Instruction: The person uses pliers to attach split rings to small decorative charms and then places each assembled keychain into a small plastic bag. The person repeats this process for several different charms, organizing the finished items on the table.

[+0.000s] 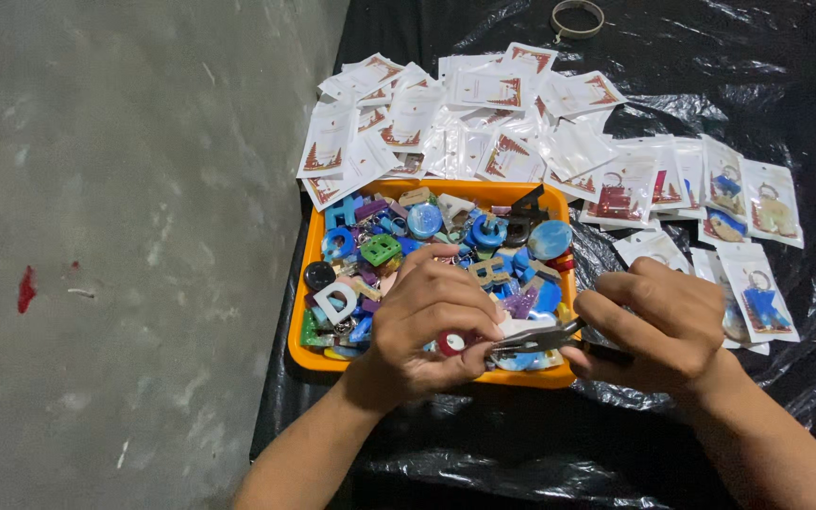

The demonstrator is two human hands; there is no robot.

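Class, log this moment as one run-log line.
left hand: holds red ring piece | right hand: grips pliers | pliers at ring | over orange tray

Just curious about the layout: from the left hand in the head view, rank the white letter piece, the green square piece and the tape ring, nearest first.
From the left hand:
1. White letter piece, in the tray, just left of it.
2. Green square piece, farther up the tray.
3. Tape ring, at the far edge of the black sheet.

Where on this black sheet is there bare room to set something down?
Bare black sheet lies below the orange tray, between the forearms, and at top right beside the tape ring. Crowded: the packets above the tray, and where left hand and right hand meet at the pliers.
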